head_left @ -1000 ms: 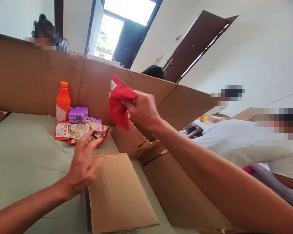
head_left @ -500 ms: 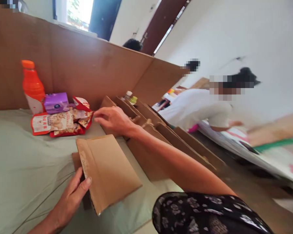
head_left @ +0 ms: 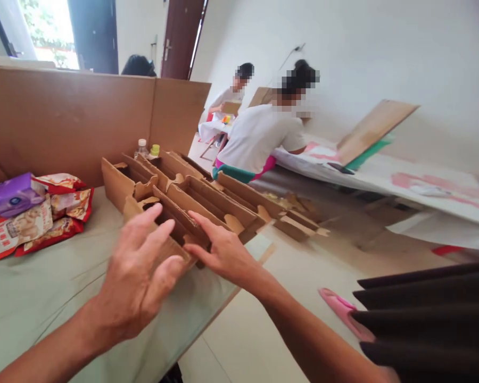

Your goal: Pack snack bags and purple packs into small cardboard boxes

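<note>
My left hand (head_left: 139, 271) hovers over the near end of a row of open cardboard boxes (head_left: 175, 194), its fingers spread and blurred, with nothing seen in it. At the nearest cardboard box (head_left: 165, 246), my right hand (head_left: 223, 247) has thumb and forefinger stretched apart against the right side and near corner. The boxes are narrow, open-topped and set side by side on the pale green table cover (head_left: 64, 303). My left hand partly hides the nearest box's front wall.
Left of the boxes lie red snack packets (head_left: 59, 207) and a purple pack (head_left: 16, 194). Two small bottles (head_left: 147, 149) stand behind, before a tall cardboard screen (head_left: 72, 117). Co-workers (head_left: 259, 127) sit beyond, near a white-covered table (head_left: 383, 170). A pink slipper (head_left: 345, 314) is on the floor.
The view has swung right. My left hand has let go of the flat cardboard piece and moved to the boxes. My right hand has come back from beside the snack packets to the nearest box.
</note>
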A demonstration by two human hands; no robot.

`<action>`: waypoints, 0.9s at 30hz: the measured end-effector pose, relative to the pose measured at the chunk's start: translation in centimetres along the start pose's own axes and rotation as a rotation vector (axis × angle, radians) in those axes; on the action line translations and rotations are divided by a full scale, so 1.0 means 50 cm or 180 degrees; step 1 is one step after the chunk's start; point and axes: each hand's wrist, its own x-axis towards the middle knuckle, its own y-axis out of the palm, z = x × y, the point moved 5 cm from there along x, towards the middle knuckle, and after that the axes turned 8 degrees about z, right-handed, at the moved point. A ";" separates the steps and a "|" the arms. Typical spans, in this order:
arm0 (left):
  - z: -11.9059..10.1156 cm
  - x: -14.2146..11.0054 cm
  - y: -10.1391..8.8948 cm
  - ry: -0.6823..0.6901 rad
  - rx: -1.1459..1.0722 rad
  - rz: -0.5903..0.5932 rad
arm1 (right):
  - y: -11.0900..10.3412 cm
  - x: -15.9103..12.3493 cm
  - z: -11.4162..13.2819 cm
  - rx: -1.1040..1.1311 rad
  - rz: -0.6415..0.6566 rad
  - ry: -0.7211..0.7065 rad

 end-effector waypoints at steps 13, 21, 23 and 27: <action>0.310 -0.058 0.154 -0.1164 -0.0513 -0.0629 | -0.184 0.118 -0.077 -0.0520 -0.0968 0.0395; 0.392 -0.075 0.231 -0.1444 -0.0823 -0.1069 | -0.120 0.434 -0.265 -0.0619 0.0462 0.1775; 0.395 -0.089 0.254 -0.1442 -0.0873 -0.0996 | -0.087 0.458 -0.298 -0.0644 0.0700 0.1914; 0.393 -0.106 0.279 -0.1410 -0.0890 -0.0876 | -0.064 0.466 -0.357 -0.0799 0.0928 0.2090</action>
